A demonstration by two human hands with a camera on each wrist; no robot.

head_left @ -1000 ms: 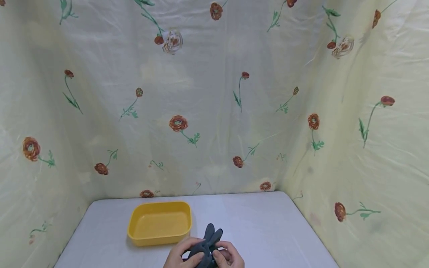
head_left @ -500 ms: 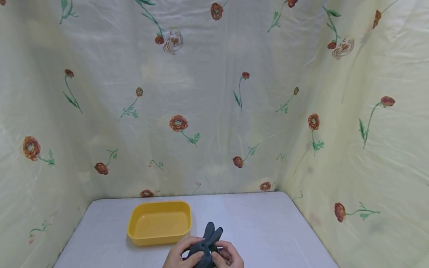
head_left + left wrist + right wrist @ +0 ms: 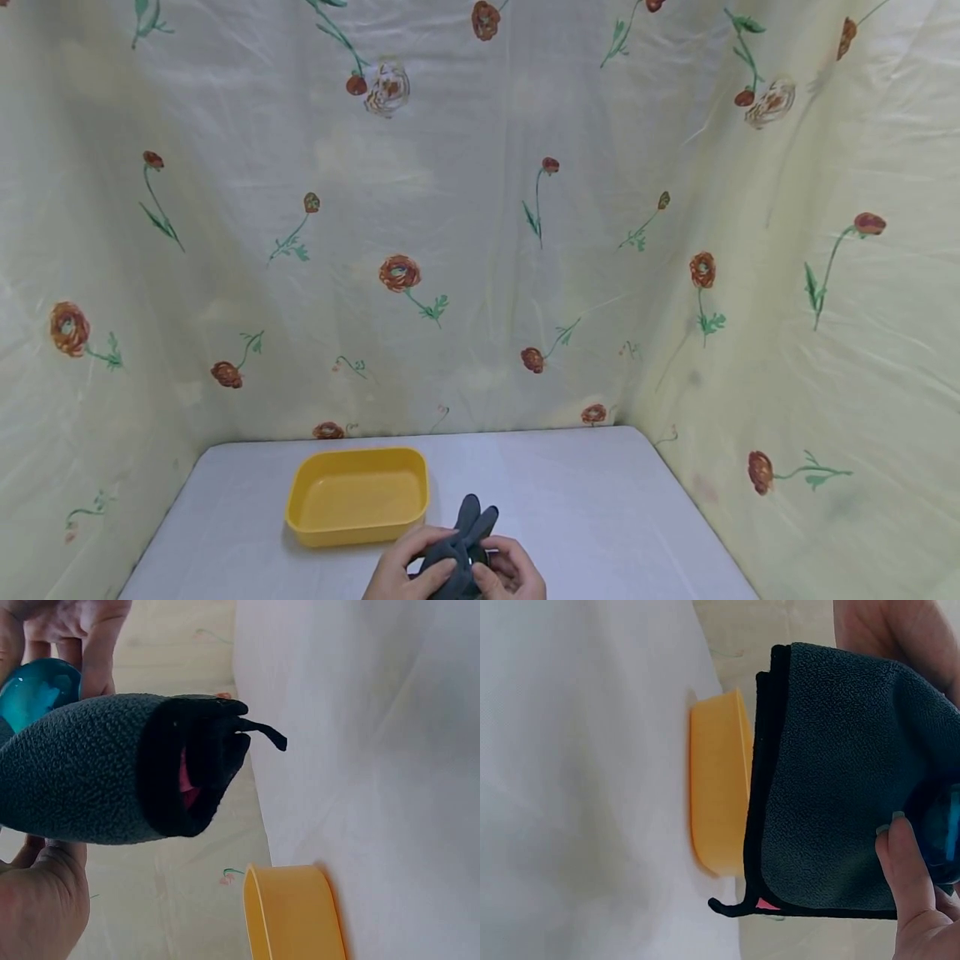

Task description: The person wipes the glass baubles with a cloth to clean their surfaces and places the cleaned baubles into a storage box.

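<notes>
The tray [image 3: 360, 534] sits on the table [image 3: 600, 517], left of and behind the cloth [image 3: 452, 550] between both hands [image 3: 399, 571] [image 3: 517, 575].

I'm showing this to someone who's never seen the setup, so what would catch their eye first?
Probably the bright yellow tray, standing on the white table beyond and to the left of the hands. Next, the dark grey cloth in the left hand, with a shiny blue object against it by the right hand. Behind it all hangs a pale curtain with reddish flowers.
</notes>
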